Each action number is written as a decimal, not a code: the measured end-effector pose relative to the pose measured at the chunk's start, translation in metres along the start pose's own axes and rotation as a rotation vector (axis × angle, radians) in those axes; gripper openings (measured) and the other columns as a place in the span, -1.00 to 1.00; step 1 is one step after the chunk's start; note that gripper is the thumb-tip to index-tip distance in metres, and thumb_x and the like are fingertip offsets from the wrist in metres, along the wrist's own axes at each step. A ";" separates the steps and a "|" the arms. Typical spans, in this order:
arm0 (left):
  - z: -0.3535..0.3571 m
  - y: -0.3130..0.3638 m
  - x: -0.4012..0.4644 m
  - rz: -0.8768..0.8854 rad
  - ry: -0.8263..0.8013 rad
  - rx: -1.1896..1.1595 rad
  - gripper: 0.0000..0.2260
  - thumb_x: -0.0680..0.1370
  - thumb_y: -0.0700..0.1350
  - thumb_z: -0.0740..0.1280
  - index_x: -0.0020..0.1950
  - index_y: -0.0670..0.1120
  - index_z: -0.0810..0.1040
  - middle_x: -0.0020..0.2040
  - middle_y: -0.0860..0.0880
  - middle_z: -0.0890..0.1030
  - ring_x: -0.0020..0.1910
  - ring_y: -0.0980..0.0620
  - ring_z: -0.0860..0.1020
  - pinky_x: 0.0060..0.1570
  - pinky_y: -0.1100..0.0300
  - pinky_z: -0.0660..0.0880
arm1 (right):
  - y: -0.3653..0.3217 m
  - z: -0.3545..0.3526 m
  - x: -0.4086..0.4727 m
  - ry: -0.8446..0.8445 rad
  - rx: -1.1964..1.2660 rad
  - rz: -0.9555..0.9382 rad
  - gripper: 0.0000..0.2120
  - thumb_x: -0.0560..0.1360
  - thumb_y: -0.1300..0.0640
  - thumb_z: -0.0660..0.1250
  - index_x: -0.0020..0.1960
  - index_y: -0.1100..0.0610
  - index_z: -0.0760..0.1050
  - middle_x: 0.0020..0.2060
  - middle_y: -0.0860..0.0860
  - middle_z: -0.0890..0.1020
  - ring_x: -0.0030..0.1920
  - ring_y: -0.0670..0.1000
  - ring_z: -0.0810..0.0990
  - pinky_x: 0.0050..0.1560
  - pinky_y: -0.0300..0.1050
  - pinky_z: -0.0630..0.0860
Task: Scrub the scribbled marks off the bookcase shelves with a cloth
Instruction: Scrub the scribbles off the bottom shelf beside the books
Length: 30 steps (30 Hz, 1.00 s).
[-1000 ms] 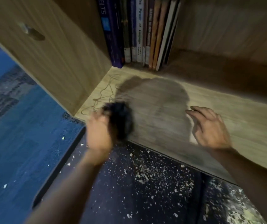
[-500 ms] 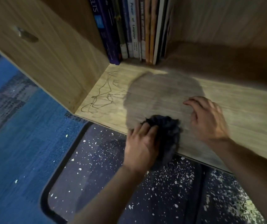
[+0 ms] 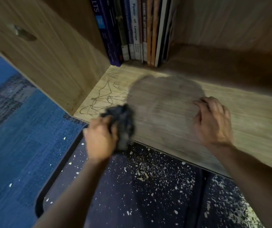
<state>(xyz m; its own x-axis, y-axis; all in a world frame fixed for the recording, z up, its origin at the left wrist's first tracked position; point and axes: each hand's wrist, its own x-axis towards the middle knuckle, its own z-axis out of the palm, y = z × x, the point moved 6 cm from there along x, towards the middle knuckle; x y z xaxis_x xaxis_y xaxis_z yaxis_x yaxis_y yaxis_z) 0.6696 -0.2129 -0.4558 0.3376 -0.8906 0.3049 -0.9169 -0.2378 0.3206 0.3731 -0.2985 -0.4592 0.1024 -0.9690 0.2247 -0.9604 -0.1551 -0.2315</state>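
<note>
Scribbled marks cover the left end of the bookcase shelf, at about ten o'clock from the cloth and running back toward the corner; they look fully dark, so by my reading most of the scrubbing is left, and I cannot tell whether any patch has been cleaned, since a head-shaped shadow lies over the middle of the board; the left hand grips the dark bunched cloth with curled fingers at the front edge of the shelf, the cloth touching the near end of the scribble; the right hand rests on the board at three o'clock from the cloth, fingers bent and spread, holding nothing, seemingly bracing; the shelf compartment holds a row of upright books at twelve o'clock, pressed against the left side panel, well behind the marks; pale crumbs speckle the dark mat below at six o'clock, beside blue carpet.
</note>
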 end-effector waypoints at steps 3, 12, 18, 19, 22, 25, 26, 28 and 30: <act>0.008 0.017 -0.022 -0.191 -0.001 -0.087 -0.75 0.56 -0.08 0.17 0.11 -0.08 0.59 -0.02 -0.15 0.58 -0.02 -0.19 0.49 -0.04 -0.08 0.46 | -0.001 0.000 -0.001 0.009 -0.016 0.012 -0.61 0.55 0.16 0.09 0.33 0.15 0.44 0.30 0.09 0.46 0.38 0.11 0.33 0.37 0.09 0.21; 0.005 0.037 -0.019 0.109 0.001 -0.038 -0.66 0.46 0.00 0.14 0.01 -0.12 0.62 -0.13 -0.16 0.61 -0.12 -0.17 0.55 -0.12 0.00 0.40 | 0.000 0.002 -0.002 -0.010 0.024 0.010 -0.61 0.52 0.25 0.18 0.34 0.17 0.45 0.28 0.10 0.47 0.34 0.13 0.38 0.36 0.07 0.21; 0.028 0.111 -0.071 0.206 -0.069 -0.058 -0.60 0.36 -0.02 0.30 0.16 -0.08 0.59 0.02 -0.12 0.59 0.00 -0.17 0.53 -0.03 0.01 0.37 | 0.000 0.004 -0.001 0.019 0.024 0.006 -0.55 0.45 0.19 0.10 0.31 0.18 0.48 0.26 0.12 0.48 0.33 0.15 0.39 0.31 0.10 0.25; 0.028 0.141 -0.088 0.320 -0.077 -0.089 -0.63 0.38 0.00 0.29 0.15 -0.06 0.58 -0.04 -0.07 0.57 -0.06 -0.15 0.52 -0.10 0.03 0.36 | 0.000 0.004 -0.001 0.024 0.023 0.009 -0.51 0.42 0.17 0.08 0.29 0.19 0.49 0.25 0.13 0.49 0.32 0.17 0.40 0.28 0.10 0.26; 0.027 0.161 -0.091 0.445 -0.111 -0.134 -0.75 0.50 0.06 0.27 0.11 0.02 0.56 -0.10 0.00 0.54 -0.12 -0.07 0.48 -0.17 0.05 0.32 | 0.002 0.005 0.000 0.029 0.012 0.016 -0.49 0.38 0.17 0.06 0.26 0.20 0.51 0.22 0.15 0.52 0.28 0.20 0.45 0.23 0.11 0.31; 0.020 0.129 -0.055 0.457 -0.129 -0.088 -0.79 0.48 0.07 0.28 0.05 0.05 0.57 -0.04 0.01 0.58 -0.08 -0.07 0.52 -0.10 0.04 0.39 | 0.000 0.003 -0.001 0.015 0.021 -0.004 -0.57 0.45 0.22 0.14 0.29 0.18 0.48 0.24 0.11 0.49 0.31 0.15 0.40 0.28 0.09 0.26; 0.014 0.116 -0.036 0.404 -0.117 -0.083 -0.80 0.46 0.02 0.32 0.06 0.04 0.57 -0.01 -0.02 0.58 -0.06 -0.10 0.53 -0.09 0.04 0.39 | 0.000 0.003 -0.002 0.007 0.031 0.003 -0.59 0.47 0.25 0.18 0.31 0.17 0.47 0.26 0.09 0.47 0.32 0.12 0.38 0.31 0.07 0.23; -0.005 0.092 0.005 0.282 -0.061 -0.050 -0.79 0.49 -0.09 0.34 0.11 -0.01 0.56 0.05 -0.08 0.55 -0.02 -0.12 0.50 -0.09 0.05 0.34 | 0.000 0.001 -0.002 0.008 0.038 0.012 -0.61 0.49 0.27 0.20 0.31 0.16 0.47 0.27 0.07 0.47 0.33 0.09 0.37 0.34 0.05 0.22; -0.024 0.084 0.035 0.252 0.015 0.092 -0.74 0.50 -0.13 0.34 0.20 -0.02 0.53 0.15 -0.13 0.49 0.03 -0.10 0.44 -0.07 0.05 0.31 | 0.000 0.001 -0.001 0.007 0.036 0.009 -0.62 0.49 0.26 0.20 0.30 0.15 0.47 0.26 0.07 0.47 0.32 0.08 0.38 0.34 0.06 0.25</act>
<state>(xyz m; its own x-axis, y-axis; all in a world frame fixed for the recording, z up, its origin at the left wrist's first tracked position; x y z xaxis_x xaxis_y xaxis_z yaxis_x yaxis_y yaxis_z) 0.6096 -0.2546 -0.3973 0.0991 -0.9204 0.3783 -0.9877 -0.0447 0.1499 0.3736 -0.2977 -0.4601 0.0913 -0.9690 0.2294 -0.9512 -0.1530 -0.2678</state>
